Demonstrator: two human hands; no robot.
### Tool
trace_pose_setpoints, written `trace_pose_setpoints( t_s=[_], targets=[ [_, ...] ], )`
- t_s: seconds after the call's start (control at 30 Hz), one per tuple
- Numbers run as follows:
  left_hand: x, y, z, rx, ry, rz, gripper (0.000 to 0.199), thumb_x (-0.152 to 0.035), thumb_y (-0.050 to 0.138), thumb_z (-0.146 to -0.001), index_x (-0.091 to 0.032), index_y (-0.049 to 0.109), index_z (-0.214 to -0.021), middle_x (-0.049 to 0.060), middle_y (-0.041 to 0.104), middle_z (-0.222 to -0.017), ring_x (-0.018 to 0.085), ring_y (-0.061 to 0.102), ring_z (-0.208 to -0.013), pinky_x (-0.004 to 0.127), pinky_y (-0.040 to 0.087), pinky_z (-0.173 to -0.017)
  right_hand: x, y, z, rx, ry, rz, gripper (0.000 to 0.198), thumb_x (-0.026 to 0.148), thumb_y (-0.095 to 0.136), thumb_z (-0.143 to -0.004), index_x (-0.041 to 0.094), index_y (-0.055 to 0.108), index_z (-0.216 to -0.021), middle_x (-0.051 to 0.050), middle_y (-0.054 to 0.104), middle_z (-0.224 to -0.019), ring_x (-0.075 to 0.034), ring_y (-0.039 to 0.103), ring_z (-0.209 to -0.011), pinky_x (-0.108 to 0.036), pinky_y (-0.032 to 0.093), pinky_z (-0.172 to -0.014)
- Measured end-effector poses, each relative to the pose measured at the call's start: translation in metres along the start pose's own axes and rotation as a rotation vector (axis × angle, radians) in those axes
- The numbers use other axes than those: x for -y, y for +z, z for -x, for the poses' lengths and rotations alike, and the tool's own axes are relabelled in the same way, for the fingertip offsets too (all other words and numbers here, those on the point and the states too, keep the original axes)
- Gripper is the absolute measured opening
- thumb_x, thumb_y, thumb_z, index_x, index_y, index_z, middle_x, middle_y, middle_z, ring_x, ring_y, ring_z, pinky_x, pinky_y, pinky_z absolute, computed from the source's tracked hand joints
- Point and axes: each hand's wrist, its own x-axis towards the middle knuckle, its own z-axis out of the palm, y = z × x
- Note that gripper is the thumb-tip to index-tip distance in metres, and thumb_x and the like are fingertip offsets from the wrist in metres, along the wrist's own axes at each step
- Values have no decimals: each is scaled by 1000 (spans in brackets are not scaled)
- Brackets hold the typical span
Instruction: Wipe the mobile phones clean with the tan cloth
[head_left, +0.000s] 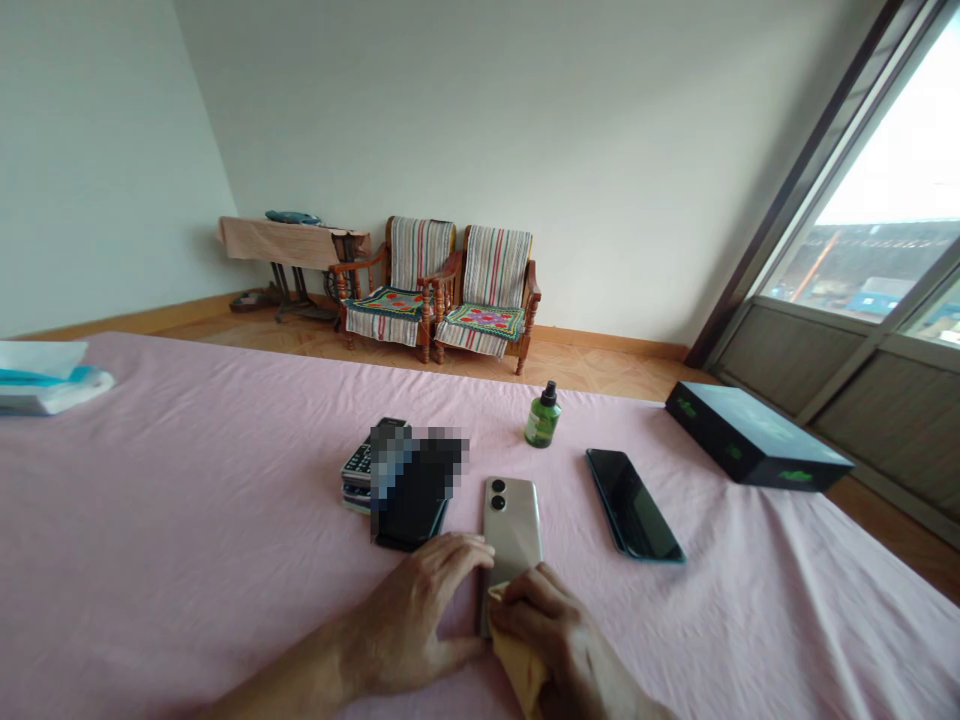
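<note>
A silver smartphone (513,525) lies back side up on the pink cloth, its two round camera lenses at the far end. My left hand (427,610) steadies it from the left, curved fingers and thumb against its edge. Bunched in my right hand (547,620) is a yellow cloth (517,655), pressed on the lower part of the phone's back. That hand and cloth hide the phone's near end. Left of the phone is a dark, partly pixelated flat object (412,510), touching a stack with a keypad device (364,460) on top.
A green spray bottle (542,418) stands beyond the phone. To the right lie a black-screened smartphone (636,505) and a black box (757,435). A white and blue packet (52,385) is at far left. Two wooden chairs (487,270) stand past the pink cloth (225,520).
</note>
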Motion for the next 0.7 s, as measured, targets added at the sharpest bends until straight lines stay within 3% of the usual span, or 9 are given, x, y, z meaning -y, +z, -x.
trace_pose_setpoints(
  t_s=[0.17,0.33,0.43,0.5,0.6,0.7],
  targets=[
    [2,2,-1,21,17,6,58,-6,65,-64,-19,52,-119,8,59,-124,23,52,-119,37,39,-107,10,7,-19,39,-99,-7,39,1,56,-71,25,67,-100,-5,66,-97,-22,58,-89,-31,50,-74],
    [2,2,0,48,-24,-46,50,-14,72,-70,-17,57,-117,10,57,-130,25,49,-124,39,37,-109,-6,5,2,52,-144,54,35,11,60,-77,23,61,-110,-7,66,-98,-23,59,-84,-32,51,-71],
    [0,1,1,46,-26,-60,44,-24,76,-72,-16,60,-113,11,57,-130,26,49,-124,40,37,-109,-21,0,17,-32,-74,60,33,14,60,-80,24,60,-112,-8,64,-96,-24,58,-83,-33,51,-67],
    [-2,1,1,35,-19,-67,43,-26,77,-72,-16,61,-110,11,57,-130,26,49,-124,41,37,-109,-27,-5,19,-84,38,86,36,5,55,-78,23,63,-108,-8,62,-95,-24,57,-85,-33,51,-68],
    [-6,2,0,33,-39,-79,45,-25,80,-68,-18,62,-109,10,57,-128,27,50,-122,42,38,-108,-31,-13,3,-118,159,143,45,-8,46,-72,21,67,-99,-8,61,-94,-22,55,-86,-33,49,-71],
    [-9,3,-2,23,-66,-79,47,-22,79,-67,-19,62,-111,10,58,-126,27,52,-119,42,41,-105,-37,-14,-24,-148,182,163,41,-8,45,-74,20,69,-93,-7,60,-88,-21,53,-85,-32,46,-72]
  ],
)
